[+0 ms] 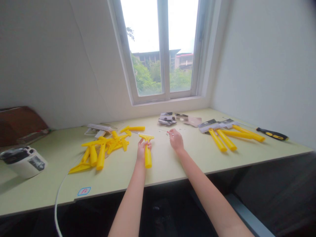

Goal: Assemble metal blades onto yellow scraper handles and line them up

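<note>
My left hand (141, 152) is wrapped round a yellow T-shaped scraper (147, 158), its wide head up and its handle toward me. A pale strip runs along the top of that head. My right hand (176, 141) is closed in a pinch on a thin metal rod (163, 131) with a bit of red near the fingers, like a small screwdriver. The rod points left toward the scraper but is apart from it. Small metal bits (167, 134), too small to name surely, lie on the table near my right hand.
Loose yellow scraper parts (100, 154) are heaped at left. Scrapers with card headers (223, 140) and a black-and-yellow screwdriver (273, 134) lie at right. Packets (167, 118) sit at the back. A lidded white mug (26, 163) stands far left; a white cable (59, 191) crosses the table's front edge.
</note>
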`<state>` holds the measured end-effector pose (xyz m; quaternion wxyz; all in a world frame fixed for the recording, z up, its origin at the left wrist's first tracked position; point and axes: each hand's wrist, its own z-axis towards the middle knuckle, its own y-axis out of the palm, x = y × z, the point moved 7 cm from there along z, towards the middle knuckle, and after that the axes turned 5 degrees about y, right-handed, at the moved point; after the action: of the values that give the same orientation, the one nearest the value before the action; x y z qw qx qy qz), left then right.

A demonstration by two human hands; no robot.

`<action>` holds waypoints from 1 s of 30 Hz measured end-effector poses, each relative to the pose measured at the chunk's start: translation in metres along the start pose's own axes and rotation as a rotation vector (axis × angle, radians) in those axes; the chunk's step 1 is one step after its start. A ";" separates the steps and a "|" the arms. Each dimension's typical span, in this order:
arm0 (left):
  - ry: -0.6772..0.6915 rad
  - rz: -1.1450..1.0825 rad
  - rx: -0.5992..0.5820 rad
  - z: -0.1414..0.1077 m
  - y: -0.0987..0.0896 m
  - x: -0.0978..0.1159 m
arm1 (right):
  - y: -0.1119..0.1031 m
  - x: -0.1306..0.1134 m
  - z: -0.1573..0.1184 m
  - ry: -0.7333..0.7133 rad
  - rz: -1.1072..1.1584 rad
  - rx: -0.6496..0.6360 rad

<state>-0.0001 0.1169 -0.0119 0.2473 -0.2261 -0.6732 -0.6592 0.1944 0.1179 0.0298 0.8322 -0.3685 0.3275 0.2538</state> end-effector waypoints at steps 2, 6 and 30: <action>0.010 0.012 0.006 0.000 0.000 0.000 | -0.005 -0.004 0.000 -0.024 0.174 -0.003; 0.008 0.065 0.001 0.000 -0.001 -0.001 | -0.012 -0.020 -0.007 -0.199 0.210 -0.016; -0.009 0.159 -0.021 0.003 -0.001 -0.006 | 0.000 -0.015 -0.009 -0.180 0.079 -0.138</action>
<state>0.0035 0.1196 -0.0162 0.2934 -0.2844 -0.6471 -0.6436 0.1812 0.1079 0.0362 0.8203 -0.3875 0.2475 0.3401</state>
